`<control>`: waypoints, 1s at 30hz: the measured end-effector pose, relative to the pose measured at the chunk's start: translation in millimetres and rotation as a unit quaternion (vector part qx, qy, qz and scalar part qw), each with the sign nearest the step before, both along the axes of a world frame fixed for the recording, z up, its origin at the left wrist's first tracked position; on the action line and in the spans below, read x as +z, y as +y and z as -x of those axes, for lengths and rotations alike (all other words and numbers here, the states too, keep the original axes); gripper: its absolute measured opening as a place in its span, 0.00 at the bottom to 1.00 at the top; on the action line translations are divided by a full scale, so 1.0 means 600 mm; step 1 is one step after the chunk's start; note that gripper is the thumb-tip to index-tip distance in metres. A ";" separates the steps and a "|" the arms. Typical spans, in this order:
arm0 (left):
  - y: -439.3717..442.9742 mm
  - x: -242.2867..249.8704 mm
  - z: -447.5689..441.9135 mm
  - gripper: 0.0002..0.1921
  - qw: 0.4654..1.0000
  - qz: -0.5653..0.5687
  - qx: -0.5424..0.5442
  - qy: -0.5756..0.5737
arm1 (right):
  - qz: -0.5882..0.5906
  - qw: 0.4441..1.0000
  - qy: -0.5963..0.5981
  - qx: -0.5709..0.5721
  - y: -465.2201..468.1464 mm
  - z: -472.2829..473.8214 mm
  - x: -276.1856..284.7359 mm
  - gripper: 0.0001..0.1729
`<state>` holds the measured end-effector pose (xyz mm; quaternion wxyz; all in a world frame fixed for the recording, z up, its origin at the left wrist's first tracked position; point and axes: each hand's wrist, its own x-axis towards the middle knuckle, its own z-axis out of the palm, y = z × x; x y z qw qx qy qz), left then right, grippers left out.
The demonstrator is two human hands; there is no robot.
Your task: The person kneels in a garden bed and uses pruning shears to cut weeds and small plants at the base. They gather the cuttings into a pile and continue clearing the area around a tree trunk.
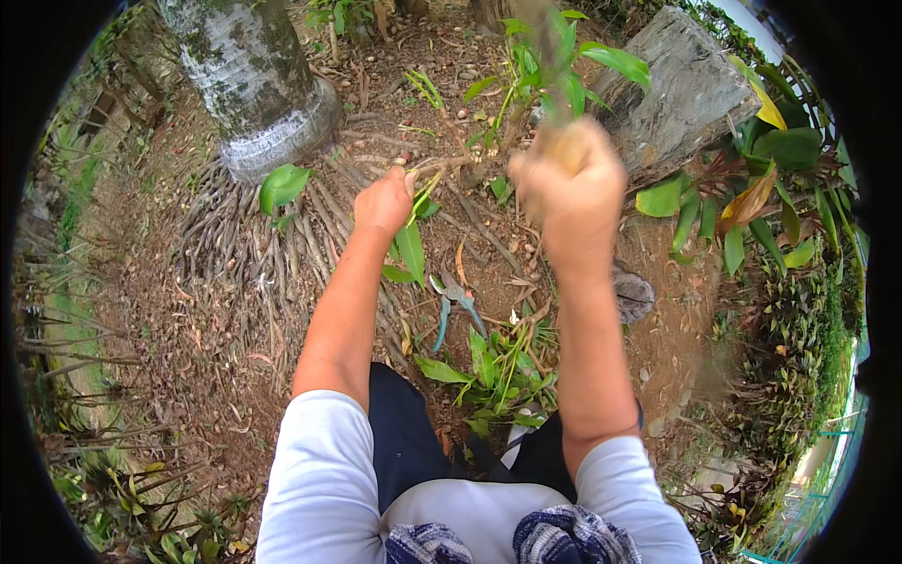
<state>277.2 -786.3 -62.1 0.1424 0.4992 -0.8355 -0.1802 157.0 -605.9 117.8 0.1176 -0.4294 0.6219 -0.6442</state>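
My left hand grips a cut-looking branch close to the ground, its green shoots and long leaves hanging below the fist. To the right, my right hand is raised and blurred, closed around the handle of a long narrow tool, perhaps a machete; motion blur hides its exact form. Pruning shears with teal handles lie on the soil between my forearms, blades apart. Nearer my knees is a heap of leafy green cuttings.
A pale palm trunk with exposed roots stands at upper left. A weathered stump leans at upper right, behind a leafy shoot. A small cut log sits beside my right forearm. Broad-leaved plants line the right.
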 end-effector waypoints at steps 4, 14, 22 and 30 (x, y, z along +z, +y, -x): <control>0.001 -0.004 -0.001 0.21 1.000 0.004 -0.003 0.004 | 0.258 0.964 0.048 0.036 -0.068 -0.002 0.086 0.08; -0.007 0.011 0.001 0.22 1.000 0.003 0.018 0.008 | -0.250 0.930 -0.268 0.004 -0.015 0.039 -0.245 0.10; 0.015 -0.015 0.001 0.21 0.999 -0.033 0.034 0.009 | 0.270 0.930 0.199 0.149 -0.016 0.007 0.195 0.05; 0.063 -0.063 -0.012 0.21 0.992 -0.105 0.071 -0.008 | -0.292 0.909 -0.295 -0.038 -0.020 -0.004 -0.284 0.16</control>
